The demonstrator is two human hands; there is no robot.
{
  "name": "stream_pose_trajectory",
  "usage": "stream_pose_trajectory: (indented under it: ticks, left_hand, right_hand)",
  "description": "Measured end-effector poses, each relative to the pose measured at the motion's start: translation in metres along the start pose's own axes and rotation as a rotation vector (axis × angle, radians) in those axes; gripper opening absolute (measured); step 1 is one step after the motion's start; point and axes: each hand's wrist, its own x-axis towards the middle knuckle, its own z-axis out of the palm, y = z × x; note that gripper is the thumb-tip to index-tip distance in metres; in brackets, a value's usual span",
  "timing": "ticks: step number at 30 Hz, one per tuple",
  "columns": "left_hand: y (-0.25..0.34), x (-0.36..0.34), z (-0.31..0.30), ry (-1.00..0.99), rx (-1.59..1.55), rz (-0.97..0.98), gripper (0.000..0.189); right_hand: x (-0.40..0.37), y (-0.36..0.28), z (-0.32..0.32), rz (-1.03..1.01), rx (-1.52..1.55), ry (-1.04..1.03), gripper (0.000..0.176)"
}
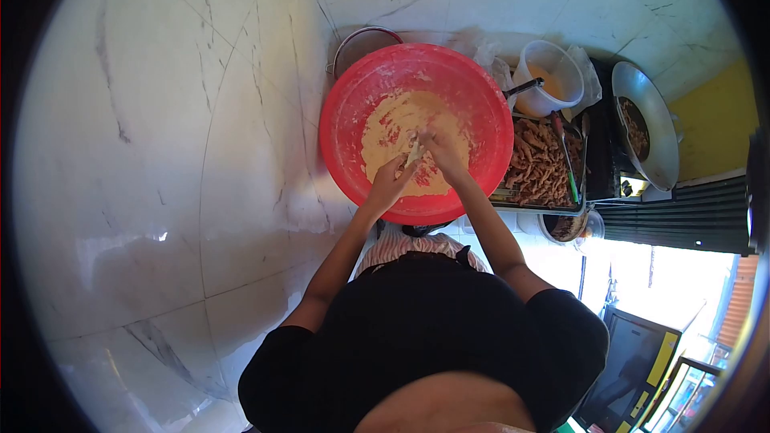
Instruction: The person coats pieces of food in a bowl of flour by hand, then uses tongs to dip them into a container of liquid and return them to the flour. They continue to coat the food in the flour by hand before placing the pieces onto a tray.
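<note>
A large red basin (337,144) stands in front of me, its inside dusted with pale yellow flour (385,124). Over the flour my left hand (391,179) pinches a pale, floury strip (415,151) between thumb and fingers. My right hand (441,151) is just beside the strip's upper end, its fingers bent and blurred by motion. Whether those fingers grip the strip cannot be made out. Both forearms reach in over the basin's near rim.
Right of the basin, a metal tray (533,210) bears many brown fried pieces (536,162) and red-handled tongs (565,152). Behind it stands a translucent tub (553,56) with yellowish liquid. A wok (662,136) sits farther right. Marble-patterned wall tiles (265,104) border the left side.
</note>
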Motion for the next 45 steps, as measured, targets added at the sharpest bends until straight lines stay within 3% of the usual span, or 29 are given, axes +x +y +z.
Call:
stream_pose_trajectory:
  ticks: [1, 5, 8, 11, 13, 14, 17, 19, 23, 25, 28, 33, 41, 45]
  left_hand:
    - [0.004, -0.001, 0.0, -0.016, -0.009, -0.048, 0.038]
    - [0.008, 0.0, 0.0, -0.061, -0.03, -0.153, 0.038]
    - [-0.007, 0.004, 0.002, -0.014, -0.046, -0.023, 0.038]
    - [0.008, 0.002, -0.002, -0.037, -0.083, -0.081, 0.035]
    - [-0.004, 0.005, -0.002, -0.053, -0.065, -0.101, 0.036]
    - [-0.009, 0.006, -0.002, -0.067, -0.046, -0.123, 0.037]
    - [0.009, 0.002, -0.002, -0.09, -0.013, -0.16, 0.038]
    - [0.012, 0.002, -0.001, -0.074, 0.002, -0.149, 0.039]
    - [0.016, 0.001, -0.001, -0.074, 0.041, -0.107, 0.042]
    - [0.004, 0.004, -0.001, -0.085, 0.039, -0.109, 0.043]
    - [0.004, 0.003, 0.0, -0.081, 0.027, -0.117, 0.04]
    - [-0.013, 0.004, 0.0, -0.16, -0.108, -0.15, 0.034]
    - [-0.005, 0.004, 0.0, 0.096, 0.02, 0.021, 0.038]
    - [-0.005, 0.012, -0.003, 0.21, -0.062, 0.071, 0.04]
  right_hand:
    - [0.001, 0.004, -0.002, -0.088, -0.085, 0.002, 0.034]
    - [-0.003, 0.005, -0.001, -0.061, -0.084, 0.074, 0.034]
    - [-0.006, -0.009, 0.004, 0.012, 0.055, 0.11, 0.034]
    - [-0.005, -0.011, 0.004, -0.009, 0.161, 0.06, 0.034]
    - [-0.006, -0.007, -0.005, 0.172, -0.24, -0.131, 0.033]
    - [-0.006, -0.004, -0.006, 0.172, -0.239, -0.133, 0.033]
    - [-0.01, -0.007, -0.003, 0.101, -0.194, -0.113, 0.033]
    - [-0.008, 0.004, -0.002, -0.061, -0.25, -0.012, 0.032]
    - [-0.011, -0.003, 0.0, -0.01, -0.188, 0.0, 0.033]
    - [-0.014, -0.021, 0.002, 0.123, -0.232, -0.017, 0.032]
    - [-0.005, 0.0, 0.0, 0.107, -0.003, 0.014, 0.034]
    - [-0.003, 0.013, -0.008, 0.044, -0.128, 0.071, 0.035]
    - [-0.008, -0.01, 0.003, 0.028, 0.005, 0.036, 0.036]
    - [-0.009, -0.009, 0.002, 0.051, -0.059, -0.005, 0.036]
